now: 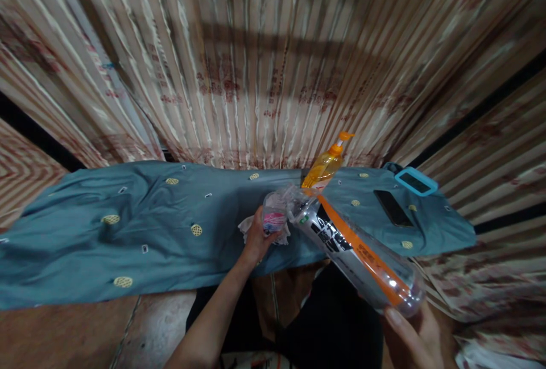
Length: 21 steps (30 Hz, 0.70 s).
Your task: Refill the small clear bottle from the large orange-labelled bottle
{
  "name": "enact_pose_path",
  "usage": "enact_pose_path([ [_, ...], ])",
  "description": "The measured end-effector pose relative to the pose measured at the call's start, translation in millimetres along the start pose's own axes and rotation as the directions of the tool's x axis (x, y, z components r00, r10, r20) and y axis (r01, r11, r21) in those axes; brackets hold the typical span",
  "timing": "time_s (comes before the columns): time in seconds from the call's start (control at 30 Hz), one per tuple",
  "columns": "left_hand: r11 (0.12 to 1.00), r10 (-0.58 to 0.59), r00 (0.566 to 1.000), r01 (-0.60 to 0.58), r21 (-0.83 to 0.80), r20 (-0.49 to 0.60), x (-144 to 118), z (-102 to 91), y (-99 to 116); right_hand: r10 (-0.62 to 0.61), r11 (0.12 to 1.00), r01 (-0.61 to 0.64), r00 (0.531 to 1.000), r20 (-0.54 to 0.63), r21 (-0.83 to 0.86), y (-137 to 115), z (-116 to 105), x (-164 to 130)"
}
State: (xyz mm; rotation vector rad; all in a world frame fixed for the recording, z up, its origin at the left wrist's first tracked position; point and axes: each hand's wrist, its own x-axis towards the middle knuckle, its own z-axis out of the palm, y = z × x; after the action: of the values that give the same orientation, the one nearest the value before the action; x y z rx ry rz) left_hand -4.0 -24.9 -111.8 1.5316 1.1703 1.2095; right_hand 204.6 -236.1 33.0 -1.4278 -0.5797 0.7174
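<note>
Head view: your right hand (pixel 412 329) is holding a large clear bottle (pixel 354 249) by its base, thumb showing on top, while your left hand (pixel 256 241) is wrapping its fingers around a small clear container (pixel 274 219). The bottle is slanting across the near edge of the teal cloth (pixel 162 249), its neck pointing at the container; whether they are touching, you cannot tell. It is looking light, thin-walled and slick, probably flexing under a hard squeeze; gripping its body would likely be steadier. The container is also looking light and easily dented, so you are best holding its sides gently. Crumpled white material (pixel 245 227) is lying under your left hand. Farther out, one pump bottle (pixel 322 170) is standing beyond the large bottle's neck; rightward, one dark phone (pixel 392 208) is lying near one blue-framed object (pixel 416 181). You are counting two bottles and one container.
</note>
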Motion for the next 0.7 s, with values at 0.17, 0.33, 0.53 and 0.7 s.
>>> enact_pose_path([
  [0.17, 1.0, 0.001, 1.0, -0.001, 0.008, 0.015, -1, -0.1, -4, 0.014, 0.999, -0.013, 1.0, 0.015, -0.044, 10, -9, 2],
  [0.33, 1.0, 0.006, 1.0, -0.006, 0.019, -0.015, -1, 0.6, -10, 0.016, 0.996, -0.016, 1.0, 0.009, -0.088, 15, -15, 5],
  [0.53, 1.0, 0.021, 1.0, -0.021, -0.004, 0.003, -1, 1.4, -6, 0.041, 0.998, -0.039, 0.998, -0.04, 0.043, 1, -1, 1],
  [0.7, 0.999, 0.009, 1.0, -0.01, 0.031, 0.018, -1, 0.5, -10, -0.028, 0.999, 0.028, 1.0, 0.011, -0.04, 22, -18, 11],
])
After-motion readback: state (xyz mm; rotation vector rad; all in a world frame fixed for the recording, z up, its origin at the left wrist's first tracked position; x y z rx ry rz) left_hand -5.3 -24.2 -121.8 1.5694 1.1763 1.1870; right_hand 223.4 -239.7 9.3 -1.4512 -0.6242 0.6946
